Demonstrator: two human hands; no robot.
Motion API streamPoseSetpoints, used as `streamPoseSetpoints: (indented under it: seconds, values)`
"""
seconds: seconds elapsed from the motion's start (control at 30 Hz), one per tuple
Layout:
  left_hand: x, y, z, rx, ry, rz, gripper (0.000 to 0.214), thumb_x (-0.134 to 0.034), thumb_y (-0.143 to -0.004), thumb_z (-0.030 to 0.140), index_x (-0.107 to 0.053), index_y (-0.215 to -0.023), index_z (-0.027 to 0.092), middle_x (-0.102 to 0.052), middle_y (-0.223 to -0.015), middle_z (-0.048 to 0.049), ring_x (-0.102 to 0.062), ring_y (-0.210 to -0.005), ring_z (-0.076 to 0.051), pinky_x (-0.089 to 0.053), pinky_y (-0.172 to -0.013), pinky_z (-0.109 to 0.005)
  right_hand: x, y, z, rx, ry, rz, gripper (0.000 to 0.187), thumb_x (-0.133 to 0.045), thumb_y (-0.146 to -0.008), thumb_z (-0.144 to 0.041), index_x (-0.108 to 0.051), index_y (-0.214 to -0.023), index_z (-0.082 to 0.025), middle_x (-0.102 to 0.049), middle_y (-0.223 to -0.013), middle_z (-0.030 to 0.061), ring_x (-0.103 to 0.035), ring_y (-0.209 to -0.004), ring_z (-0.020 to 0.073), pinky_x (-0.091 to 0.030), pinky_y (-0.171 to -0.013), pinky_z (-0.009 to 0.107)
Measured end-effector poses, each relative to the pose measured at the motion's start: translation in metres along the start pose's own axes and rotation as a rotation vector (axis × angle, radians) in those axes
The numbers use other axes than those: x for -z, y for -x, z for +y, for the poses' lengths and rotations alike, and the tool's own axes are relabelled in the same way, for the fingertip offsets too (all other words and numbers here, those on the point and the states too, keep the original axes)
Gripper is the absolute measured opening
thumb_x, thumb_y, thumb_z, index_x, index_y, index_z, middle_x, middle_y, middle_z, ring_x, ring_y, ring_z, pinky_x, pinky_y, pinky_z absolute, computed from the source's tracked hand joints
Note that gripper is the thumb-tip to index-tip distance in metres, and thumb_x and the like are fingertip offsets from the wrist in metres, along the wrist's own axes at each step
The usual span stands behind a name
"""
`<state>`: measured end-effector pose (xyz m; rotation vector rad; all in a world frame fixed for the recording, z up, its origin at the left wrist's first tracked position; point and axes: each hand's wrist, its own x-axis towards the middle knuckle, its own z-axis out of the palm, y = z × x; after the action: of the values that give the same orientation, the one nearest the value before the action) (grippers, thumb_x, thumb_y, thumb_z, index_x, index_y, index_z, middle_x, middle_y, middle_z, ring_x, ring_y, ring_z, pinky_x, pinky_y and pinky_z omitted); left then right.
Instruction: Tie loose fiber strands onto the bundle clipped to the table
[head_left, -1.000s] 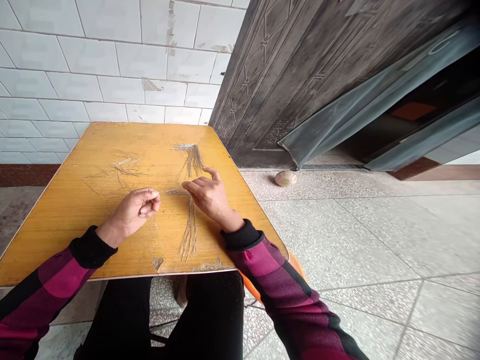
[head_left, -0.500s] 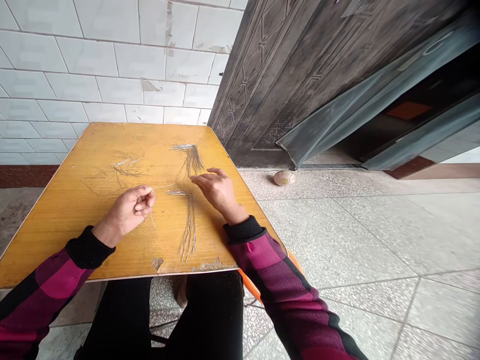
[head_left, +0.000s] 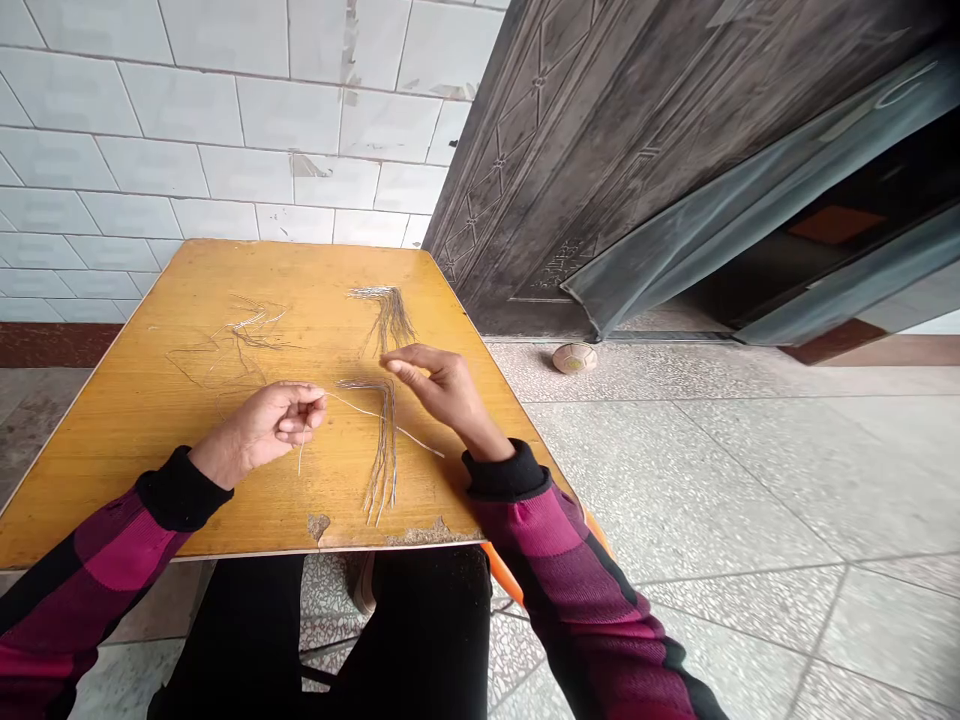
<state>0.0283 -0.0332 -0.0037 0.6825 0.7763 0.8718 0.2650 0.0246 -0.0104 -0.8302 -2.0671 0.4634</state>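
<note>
My left hand [head_left: 277, 425] is closed in a pinch on a thin pale wire [head_left: 420, 441]. One short end hangs below its fingers; the longer part slants right across a bunch of bent wires [head_left: 384, 440] on the table. My right hand [head_left: 439, 385] hovers above the upper end of that bunch, thumb and fingertips together. Whether anything fine is between them I cannot make out. Just beyond it lies a second, denser bunch of bent wires [head_left: 391, 308]. A loose tangle of thin wires [head_left: 244, 330] rests on the far left part of the table.
The yellow wooden table [head_left: 135, 450] has a chipped front edge. White wall tiles [head_left: 217, 110] rise behind it, with a dark carved door [head_left: 517, 200] to the right. A ball [head_left: 574, 358] sits on the floor by the door. Part of an orange seat [head_left: 504, 573] shows under my right arm.
The wire from my left hand now slants down to the right across the near bunch. My left hand has shifted slightly right, and the fingers of my right hand have drawn together.
</note>
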Motion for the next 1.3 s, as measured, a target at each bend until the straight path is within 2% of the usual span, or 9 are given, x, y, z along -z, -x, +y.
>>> streamPoseSetpoints:
  seconds: [0.13, 0.27, 0.37, 0.47, 0.67, 0.8, 0.97, 1.13, 1.3]
  values:
    - [0.0, -0.003, -0.004, 0.032, -0.004, -0.041, 0.019, -0.062, -0.073, 0.015, -0.056, -0.056, 0.01, -0.052, -0.051, -0.0011, -0.024, -0.034, 0.001, -0.018, -0.032, -0.011, -0.012, 0.007, -0.025, 0.081, -0.087, -0.189, 0.025, -0.06, -0.089, -0.036, -0.07, -0.101, -0.017, -0.072, -0.096, 0.0076, -0.066, -0.087, 0.0156, -0.05, -0.076, 0.029]
    - [0.003, -0.005, -0.003, 0.068, 0.017, -0.046, 0.017, -0.062, -0.076, 0.016, -0.058, -0.061, 0.009, -0.049, -0.051, 0.0015, -0.021, -0.034, 0.001, -0.018, -0.032, -0.011, -0.019, 0.011, -0.028, -0.015, -0.222, -0.342, 0.025, -0.059, -0.089, -0.037, -0.07, -0.092, -0.015, -0.071, -0.082, 0.0042, -0.063, -0.072, 0.0116, -0.048, -0.067, 0.024]
    - [0.005, -0.005, -0.001, 0.08, 0.008, -0.045, 0.016, -0.065, -0.074, 0.017, -0.058, -0.062, 0.009, -0.046, -0.05, 0.0029, -0.021, -0.034, 0.002, -0.018, -0.033, -0.011, -0.023, 0.011, -0.024, -0.194, -0.435, -0.392, 0.029, -0.06, -0.087, -0.041, -0.068, -0.083, -0.014, -0.067, -0.067, 0.0015, -0.057, -0.059, 0.0093, -0.045, -0.058, 0.022]
    - [0.006, -0.005, 0.001, 0.048, -0.049, -0.024, 0.014, -0.069, -0.071, 0.018, -0.06, -0.064, 0.009, -0.049, -0.052, 0.0019, -0.023, -0.036, 0.001, -0.018, -0.034, -0.011, -0.024, 0.01, -0.022, -0.333, -0.582, -0.425, 0.031, -0.065, -0.081, -0.044, -0.066, -0.08, -0.013, -0.063, -0.063, -0.0004, -0.05, -0.051, 0.0069, -0.041, -0.05, 0.021]
    - [0.001, -0.001, 0.002, -0.166, -0.365, 0.089, 0.02, -0.07, -0.071, 0.025, -0.06, -0.062, 0.011, -0.056, -0.056, -0.0018, -0.028, -0.037, -0.001, -0.015, -0.035, -0.015, -0.025, 0.009, -0.027, -0.428, -0.649, -0.429, 0.029, -0.07, -0.076, -0.041, -0.066, -0.078, -0.013, -0.06, -0.061, -0.002, -0.047, -0.052, 0.006, -0.039, -0.051, 0.021]
    - [-0.003, 0.0, 0.001, -0.266, -0.509, 0.15, 0.017, -0.068, -0.07, 0.025, -0.063, -0.06, 0.011, -0.056, -0.054, -0.0027, -0.028, -0.038, -0.002, -0.016, -0.036, -0.017, -0.03, 0.01, -0.024, -0.438, -0.724, -0.478, 0.025, -0.072, -0.073, -0.034, -0.068, -0.084, -0.013, -0.061, -0.064, -0.0021, -0.05, -0.054, 0.0063, -0.04, -0.051, 0.02]
    - [0.007, -0.002, 0.006, -0.238, -0.479, 0.16, 0.018, -0.065, -0.067, 0.021, -0.059, -0.053, 0.012, -0.053, -0.049, -0.0026, -0.028, -0.036, -0.002, -0.013, -0.036, -0.018, -0.031, 0.013, -0.019, -0.432, -0.736, -0.593, 0.025, -0.072, -0.07, -0.025, -0.067, -0.091, -0.013, -0.064, -0.071, -0.002, -0.055, -0.061, 0.0072, -0.045, -0.06, 0.022]
    - [0.02, -0.004, 0.014, -0.166, -0.403, 0.156, 0.009, -0.066, -0.062, 0.016, -0.061, -0.056, 0.011, -0.05, -0.05, -0.0019, -0.028, -0.037, -0.001, -0.013, -0.035, -0.016, -0.022, 0.014, -0.022, -0.296, -0.571, -0.625, 0.024, -0.065, -0.075, -0.018, -0.067, -0.098, -0.013, -0.064, -0.073, -0.0018, -0.056, -0.063, 0.0079, -0.046, -0.061, 0.023]
    - [0.024, -0.002, 0.022, -0.143, -0.4, 0.189, 0.011, -0.066, -0.062, 0.014, -0.06, -0.054, 0.01, -0.05, -0.05, -0.0026, -0.028, -0.037, -0.001, -0.014, -0.033, -0.015, -0.014, 0.012, -0.027, -0.15, -0.33, -0.651, 0.029, -0.06, -0.075, -0.008, -0.067, -0.103, -0.012, -0.065, -0.078, -0.0002, -0.058, -0.066, 0.0086, -0.047, -0.061, 0.022]
